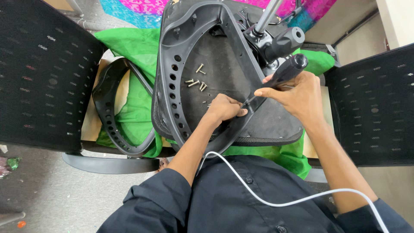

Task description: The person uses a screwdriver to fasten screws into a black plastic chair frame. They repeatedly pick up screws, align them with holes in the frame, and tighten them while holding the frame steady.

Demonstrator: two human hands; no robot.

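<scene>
Overturned black plastic office-chair seat [181, 56] fills centre frame, on green cloth [138, 108]. Right hand [297, 97] grips black-handled screwdriver [286, 71]; left hand [224, 108] pinches at its tip. Six-odd loose metal screws [196, 82] lie unfitted mid-pan: fastening looks barely begun.

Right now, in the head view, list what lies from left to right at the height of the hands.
Black mesh chair back → detached black armrest → loose screws → left hand → screwdriver in the right hand → second black mesh panel.
</scene>
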